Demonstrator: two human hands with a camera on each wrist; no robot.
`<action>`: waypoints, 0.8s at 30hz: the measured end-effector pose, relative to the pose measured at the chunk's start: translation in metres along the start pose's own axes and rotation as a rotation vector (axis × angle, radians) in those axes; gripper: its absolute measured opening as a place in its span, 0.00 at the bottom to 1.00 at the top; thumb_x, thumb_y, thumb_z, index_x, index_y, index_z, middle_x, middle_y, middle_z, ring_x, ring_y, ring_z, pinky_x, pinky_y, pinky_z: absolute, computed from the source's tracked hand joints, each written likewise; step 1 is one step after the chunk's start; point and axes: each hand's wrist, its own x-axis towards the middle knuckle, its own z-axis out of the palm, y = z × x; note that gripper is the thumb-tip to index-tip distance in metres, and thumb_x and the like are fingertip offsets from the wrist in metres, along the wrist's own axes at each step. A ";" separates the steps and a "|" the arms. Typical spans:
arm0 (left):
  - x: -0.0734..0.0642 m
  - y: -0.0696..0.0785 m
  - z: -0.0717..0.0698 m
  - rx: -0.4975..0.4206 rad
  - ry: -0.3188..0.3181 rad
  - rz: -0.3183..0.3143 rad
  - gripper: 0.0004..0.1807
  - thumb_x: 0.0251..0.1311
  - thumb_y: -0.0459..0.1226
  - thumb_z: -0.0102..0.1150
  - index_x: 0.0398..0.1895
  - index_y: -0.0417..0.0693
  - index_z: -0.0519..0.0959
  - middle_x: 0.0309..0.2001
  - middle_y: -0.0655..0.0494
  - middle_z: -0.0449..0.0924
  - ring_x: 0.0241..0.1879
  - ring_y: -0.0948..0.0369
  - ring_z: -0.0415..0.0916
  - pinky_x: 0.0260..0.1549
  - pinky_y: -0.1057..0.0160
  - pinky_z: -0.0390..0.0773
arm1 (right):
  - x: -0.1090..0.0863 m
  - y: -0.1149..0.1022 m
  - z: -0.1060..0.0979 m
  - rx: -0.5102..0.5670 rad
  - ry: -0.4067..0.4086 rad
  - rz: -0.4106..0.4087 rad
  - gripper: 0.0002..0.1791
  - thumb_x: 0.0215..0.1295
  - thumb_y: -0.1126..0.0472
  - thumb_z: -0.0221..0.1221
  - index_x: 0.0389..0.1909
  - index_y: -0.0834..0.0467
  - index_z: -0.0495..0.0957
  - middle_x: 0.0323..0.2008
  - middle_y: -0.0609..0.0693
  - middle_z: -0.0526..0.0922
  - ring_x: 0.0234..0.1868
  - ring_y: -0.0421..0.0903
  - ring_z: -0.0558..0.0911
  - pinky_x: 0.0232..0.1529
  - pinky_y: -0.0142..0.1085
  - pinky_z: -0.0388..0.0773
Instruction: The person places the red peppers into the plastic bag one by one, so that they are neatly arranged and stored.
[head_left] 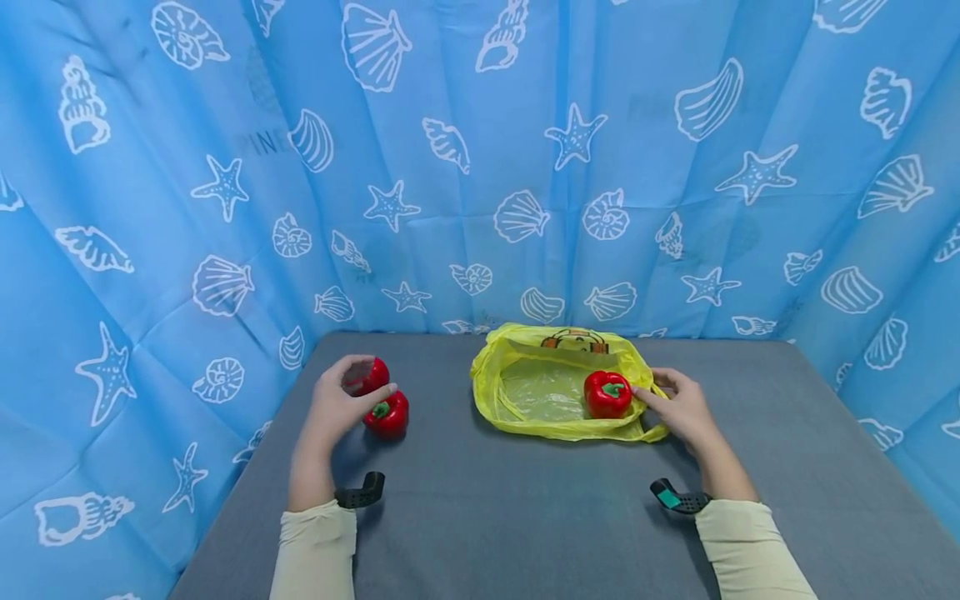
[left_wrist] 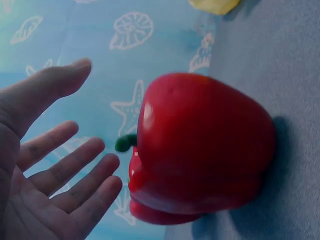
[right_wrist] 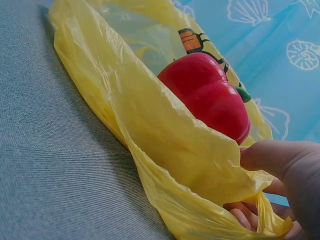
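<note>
Two red bell peppers stand on the left of the table, a nearer one (head_left: 390, 419) with its green stem showing and a farther one (head_left: 377, 375) partly hidden behind my left hand (head_left: 336, 404). In the left wrist view that hand's fingers (left_wrist: 75, 175) are spread and relaxed beside the stem, holding nothing. A yellow plastic bag (head_left: 525, 428) lies with its mouth spread wide, and a third red bell pepper (head_left: 602, 400) is at its right end. My right hand (head_left: 686, 410) pinches the bag's right edge by a handle, its thumb (right_wrist: 265, 155) close beside that pepper and other fingers behind the plastic.
A grey cloth covers the table (head_left: 517, 517). Behind and along both sides hangs a blue curtain (head_left: 480, 183) with white shell and starfish prints. Black camera mounts (head_left: 362, 492) sit on both wrists.
</note>
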 end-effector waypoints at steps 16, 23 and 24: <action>-0.005 -0.021 -0.018 0.020 -0.238 -0.118 0.48 0.51 0.52 0.83 0.73 0.49 0.71 0.70 0.42 0.75 0.68 0.40 0.74 0.57 0.43 0.85 | 0.000 0.000 0.001 -0.001 0.010 0.009 0.44 0.76 0.40 0.61 0.77 0.68 0.63 0.71 0.72 0.69 0.73 0.70 0.72 0.70 0.61 0.75; -0.009 -0.029 -0.019 0.033 -0.298 -0.131 0.51 0.48 0.51 0.85 0.76 0.51 0.68 0.71 0.41 0.73 0.69 0.39 0.72 0.57 0.43 0.86 | -0.001 0.000 0.001 0.001 0.001 0.012 0.44 0.76 0.40 0.61 0.78 0.68 0.62 0.72 0.72 0.69 0.73 0.70 0.71 0.71 0.61 0.75; -0.009 -0.031 -0.018 0.032 -0.309 -0.132 0.52 0.48 0.51 0.85 0.76 0.52 0.68 0.72 0.41 0.72 0.70 0.39 0.71 0.57 0.43 0.85 | -0.001 0.000 0.001 -0.002 0.001 0.011 0.44 0.76 0.40 0.61 0.78 0.68 0.62 0.72 0.72 0.69 0.73 0.70 0.71 0.71 0.61 0.75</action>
